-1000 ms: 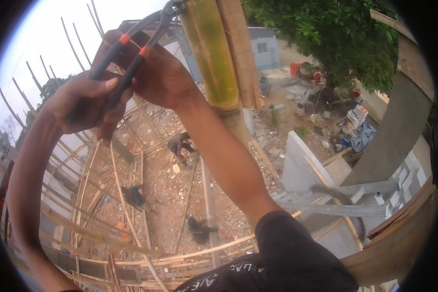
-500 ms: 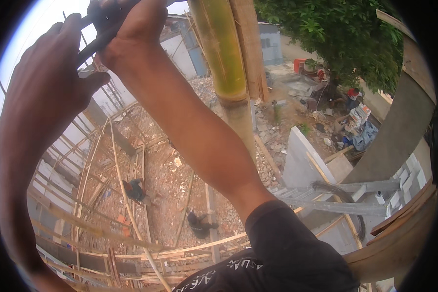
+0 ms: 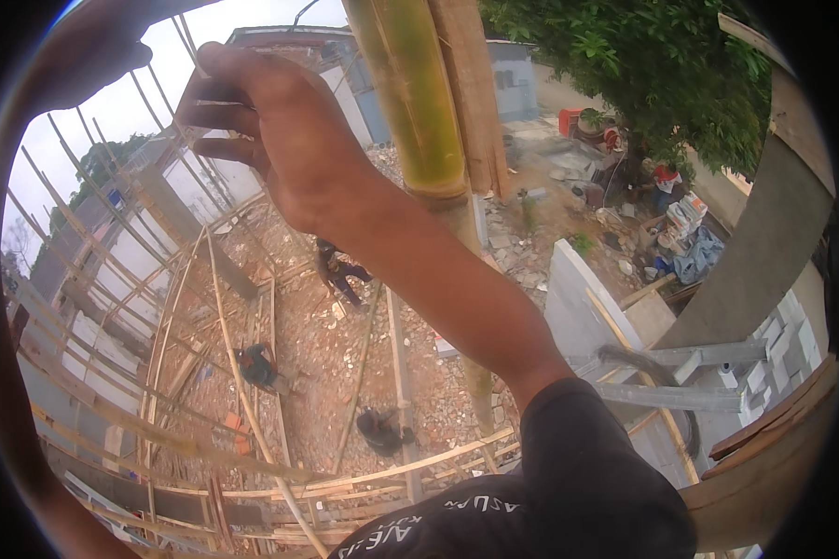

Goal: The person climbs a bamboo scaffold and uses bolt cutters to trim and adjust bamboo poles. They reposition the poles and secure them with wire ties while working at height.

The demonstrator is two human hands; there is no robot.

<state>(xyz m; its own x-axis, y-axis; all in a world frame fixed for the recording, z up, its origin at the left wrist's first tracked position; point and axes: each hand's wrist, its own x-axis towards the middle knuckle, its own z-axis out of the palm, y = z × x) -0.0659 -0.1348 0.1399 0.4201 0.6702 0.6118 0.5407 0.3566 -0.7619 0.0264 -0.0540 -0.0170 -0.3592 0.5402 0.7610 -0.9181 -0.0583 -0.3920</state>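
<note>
My right hand is raised left of the bamboo pole, its fingers bent and spaced apart. Nothing shows between them, so it looks open. My left hand reaches up at the top left and is partly cut off by the picture's edge. Its visible fingers stretch out, with the thumb apart; anything above the edge is hidden. Close by, a thick green bamboo pole stands upright beside a wooden plank. My right forearm crosses in front of the pole's lower part.
Far below lies rubble ground with several people, one a person in dark clothes. Thin poles and a long slanting pole form framing at left. A grey wall panel, metal ladder and wooden boards are at right.
My right hand has come down and away from a dark bar, which is out of view. My left hand has moved up toward the top edge. Another person below has come into sight.
</note>
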